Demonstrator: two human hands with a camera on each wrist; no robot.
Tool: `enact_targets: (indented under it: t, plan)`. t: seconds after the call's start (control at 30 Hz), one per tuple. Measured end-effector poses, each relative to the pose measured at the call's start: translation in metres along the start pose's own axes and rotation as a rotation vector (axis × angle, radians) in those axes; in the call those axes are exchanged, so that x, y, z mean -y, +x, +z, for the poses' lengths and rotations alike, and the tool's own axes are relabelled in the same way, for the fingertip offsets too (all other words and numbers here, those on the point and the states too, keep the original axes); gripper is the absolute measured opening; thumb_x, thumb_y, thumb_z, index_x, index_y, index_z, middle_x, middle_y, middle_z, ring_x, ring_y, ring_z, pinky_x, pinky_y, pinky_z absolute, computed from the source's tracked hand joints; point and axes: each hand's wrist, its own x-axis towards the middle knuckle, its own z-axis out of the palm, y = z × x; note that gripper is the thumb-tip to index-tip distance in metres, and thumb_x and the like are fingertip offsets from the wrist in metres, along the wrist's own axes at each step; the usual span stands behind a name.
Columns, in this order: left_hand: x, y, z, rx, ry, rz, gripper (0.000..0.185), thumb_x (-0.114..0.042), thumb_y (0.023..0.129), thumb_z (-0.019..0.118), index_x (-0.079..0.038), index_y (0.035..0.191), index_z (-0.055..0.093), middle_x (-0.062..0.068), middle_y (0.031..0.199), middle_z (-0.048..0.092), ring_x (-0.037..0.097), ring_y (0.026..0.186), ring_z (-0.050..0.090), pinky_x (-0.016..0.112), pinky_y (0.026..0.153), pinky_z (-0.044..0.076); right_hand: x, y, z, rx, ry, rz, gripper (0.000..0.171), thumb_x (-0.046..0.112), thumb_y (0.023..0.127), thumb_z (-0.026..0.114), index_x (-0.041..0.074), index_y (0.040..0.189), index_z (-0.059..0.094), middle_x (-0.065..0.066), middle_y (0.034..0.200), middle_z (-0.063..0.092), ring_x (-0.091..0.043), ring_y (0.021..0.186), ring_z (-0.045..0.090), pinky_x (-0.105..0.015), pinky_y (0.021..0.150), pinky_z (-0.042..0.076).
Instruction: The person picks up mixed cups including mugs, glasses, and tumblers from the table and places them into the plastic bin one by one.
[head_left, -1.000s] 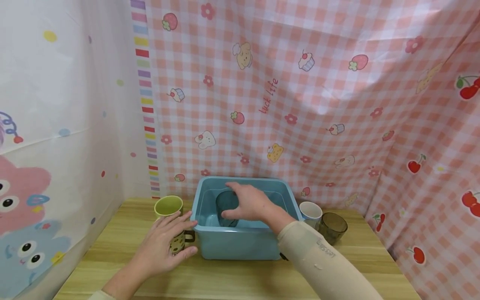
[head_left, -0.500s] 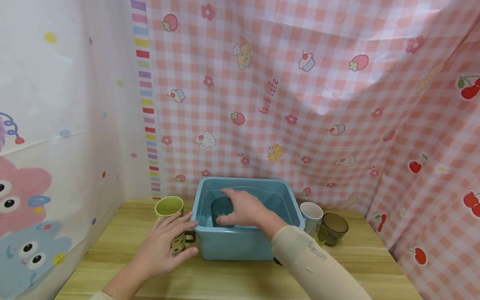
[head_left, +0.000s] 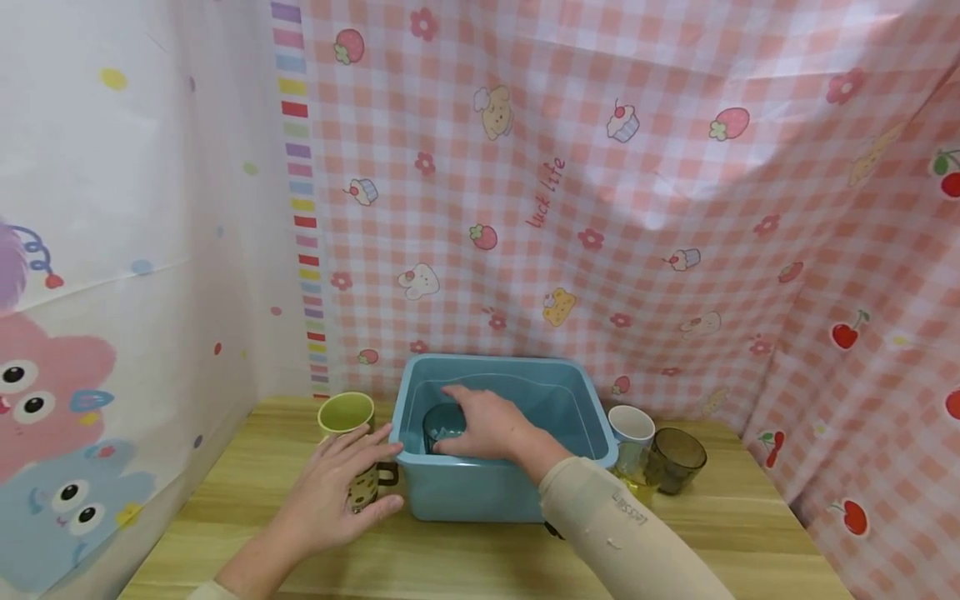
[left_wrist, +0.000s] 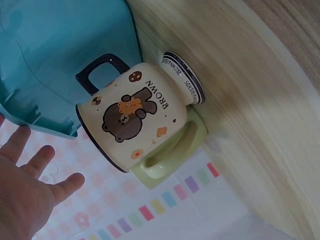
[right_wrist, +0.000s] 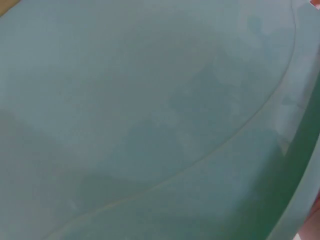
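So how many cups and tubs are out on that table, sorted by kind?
Bear-print mugs: 1
Green mugs: 1
Dark glass cups: 2, one in the tub, one on the table
White cups: 1
Clear glasses: 1
Blue tubs: 1
Total: 7

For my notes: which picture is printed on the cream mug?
A brown cartoon bear on the cream mug, clearest in the left wrist view.

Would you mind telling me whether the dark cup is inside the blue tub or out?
Inside: the dark cup sits below the blue tub's rim, with the right hand on it.
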Motion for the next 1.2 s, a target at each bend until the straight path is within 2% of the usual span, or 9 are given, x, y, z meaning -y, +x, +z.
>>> enact_targets:
  t: [0.67,1.0,1.2]
  plan:
    - [0.000,0.000,0.002,-0.004,0.016,0.011,0.062,-0.046,0.088,0.085,-0.031,0.145,0.066,0.003,0.160,0.059,0.046,0.145,0.055,0.080,0.112,0.038,-0.001,0.008,0.007,0.048,0.021,0.028,0.091,0.055,0.090,0.082,0.020,0.164,0.043,-0.009,0.152,0.065,-0.027,0.138,0.063,-0.051,0.114,0.053]
    - [0.000,-0.001,0.002,0.002,0.015,0.005,0.061,-0.050,0.090,0.082,-0.033,0.146,0.065,0.002,0.161,0.058,0.046,0.145,0.054,0.081,0.113,0.037,-0.003,0.012,0.014,0.077,0.033,0.043,0.088,0.051,0.091,0.083,0.020,0.163,0.045,-0.010,0.152,0.065,-0.027,0.138,0.063,-0.050,0.114,0.054]
    - [-0.001,-0.001,0.001,0.002,0.005,0.003,0.061,-0.053,0.091,0.081,-0.028,0.145,0.067,0.003,0.161,0.058,0.047,0.145,0.054,0.081,0.112,0.036,-0.004,0.014,0.016,0.098,0.026,0.034,0.086,0.050,0.091,0.083,0.021,0.163,0.046,-0.009,0.152,0.065,-0.026,0.138,0.063,-0.049,0.114,0.053]
